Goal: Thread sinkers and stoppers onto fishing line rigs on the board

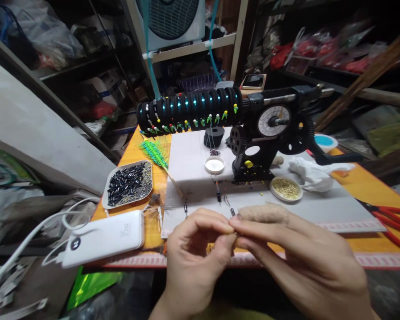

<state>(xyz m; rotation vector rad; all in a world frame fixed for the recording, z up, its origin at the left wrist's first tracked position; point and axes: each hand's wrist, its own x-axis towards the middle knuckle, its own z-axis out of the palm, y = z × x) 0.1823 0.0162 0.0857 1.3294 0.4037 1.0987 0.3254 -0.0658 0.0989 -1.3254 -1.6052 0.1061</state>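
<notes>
left hand and right hand pinched tip to tip over orange table edge; held bit too small to tell.

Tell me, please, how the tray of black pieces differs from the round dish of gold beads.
The tray is larger, squarish, and heaped with black tubes; the dish is small, round, holding gold beads. The tray lies on the orange table, the dish on the white mat. Both are shallow and open.

Power bank left; tray behind; pliers right.
</notes>
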